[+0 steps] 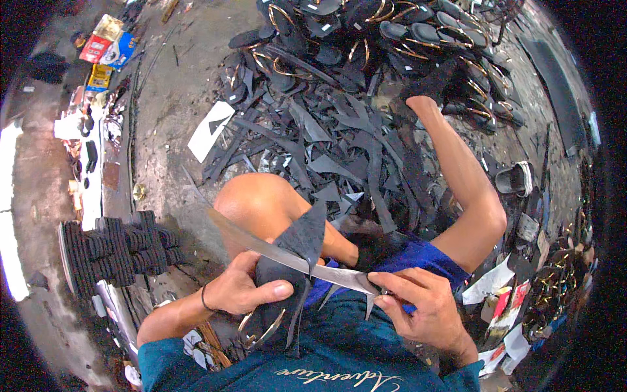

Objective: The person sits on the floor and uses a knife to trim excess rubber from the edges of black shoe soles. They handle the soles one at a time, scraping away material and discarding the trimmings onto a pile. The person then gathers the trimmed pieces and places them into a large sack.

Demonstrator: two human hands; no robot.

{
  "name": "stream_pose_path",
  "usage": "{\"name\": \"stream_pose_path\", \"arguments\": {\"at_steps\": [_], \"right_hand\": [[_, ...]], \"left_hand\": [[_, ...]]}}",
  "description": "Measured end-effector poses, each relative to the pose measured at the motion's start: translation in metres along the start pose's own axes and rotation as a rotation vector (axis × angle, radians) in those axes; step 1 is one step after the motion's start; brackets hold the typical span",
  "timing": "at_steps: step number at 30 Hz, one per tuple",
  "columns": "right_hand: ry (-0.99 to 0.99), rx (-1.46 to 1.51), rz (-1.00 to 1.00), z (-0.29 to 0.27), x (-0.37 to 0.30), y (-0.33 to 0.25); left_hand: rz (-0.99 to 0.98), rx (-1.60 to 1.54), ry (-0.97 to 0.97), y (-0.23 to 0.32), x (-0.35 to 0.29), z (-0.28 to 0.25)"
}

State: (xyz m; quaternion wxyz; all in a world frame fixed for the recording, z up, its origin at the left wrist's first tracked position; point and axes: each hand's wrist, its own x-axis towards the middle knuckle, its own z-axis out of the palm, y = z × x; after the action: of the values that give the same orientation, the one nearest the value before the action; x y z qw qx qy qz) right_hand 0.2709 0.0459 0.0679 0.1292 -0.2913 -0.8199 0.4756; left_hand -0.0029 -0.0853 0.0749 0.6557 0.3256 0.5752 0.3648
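Note:
My left hand (243,287) is closed around a black sandal (279,302) with gold-edged straps, held low in front of my shirt, the thumb lying across it. A pointed flap of black sheet (307,230) stands up from the sandal's far end. Across the sandal lies a long, curved metal knife (228,230), its thin tip reaching out to the upper left past my bent knee. At the blade's other end, my right hand (421,307) pinches it between thumb and fingers. Where exactly the edge meets the black sheet is partly hidden.
Black offcuts (326,163) lie heaped on the floor beyond my legs. Behind them are many black sandals (405,32) with gold trim. Stacked black soles (117,251) stand at the left. A white sheet (210,130) rests beside the offcuts; more gold-trimmed pieces (562,281) sit at right.

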Motion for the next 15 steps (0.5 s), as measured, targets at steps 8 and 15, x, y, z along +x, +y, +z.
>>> {"name": "stream_pose_path", "arguments": {"at_steps": [8, 15], "right_hand": [[-0.356, 0.060, -0.099, -0.032, 0.057, -0.017], [-0.188, 0.944, -0.055, -0.017, 0.058, 0.004]], "left_hand": [[0.052, 0.283, -0.154, 0.020, 0.012, 0.017], [0.226, 0.991, -0.335, 0.119, 0.055, -0.007]]}}
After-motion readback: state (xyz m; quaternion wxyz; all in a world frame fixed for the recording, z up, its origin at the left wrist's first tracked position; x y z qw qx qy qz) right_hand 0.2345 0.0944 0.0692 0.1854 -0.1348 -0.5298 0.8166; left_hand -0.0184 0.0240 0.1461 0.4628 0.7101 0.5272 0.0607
